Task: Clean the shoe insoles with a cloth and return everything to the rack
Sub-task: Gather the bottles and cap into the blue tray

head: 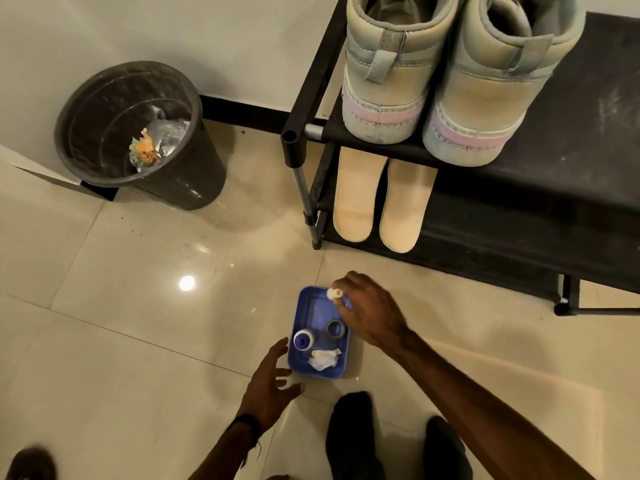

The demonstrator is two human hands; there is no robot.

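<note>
Blue tray [300,362] on the floor tiles, holding a crumpled white cloth [322,358] at its near end, beside a white bottle [303,340]. Beyond the tray, two tan insoles [360,199] side by side on the black rack [519,188], under pale shoes [429,71]. Right hand [369,315] pinching a small white wad [334,293] over the tray's far corner. Left hand [268,384] spread-fingered beside the tray's left wall.

- Glossy cream floor tiles [114,323] are being lit from overhead, and a round glare spot [187,283] is being reflected.
- A pale wall [173,36] is being edged by a black skirting strip [242,110].
- A dark waste bin [135,133] is being kept near the wall, with scraps lying inside.
</note>
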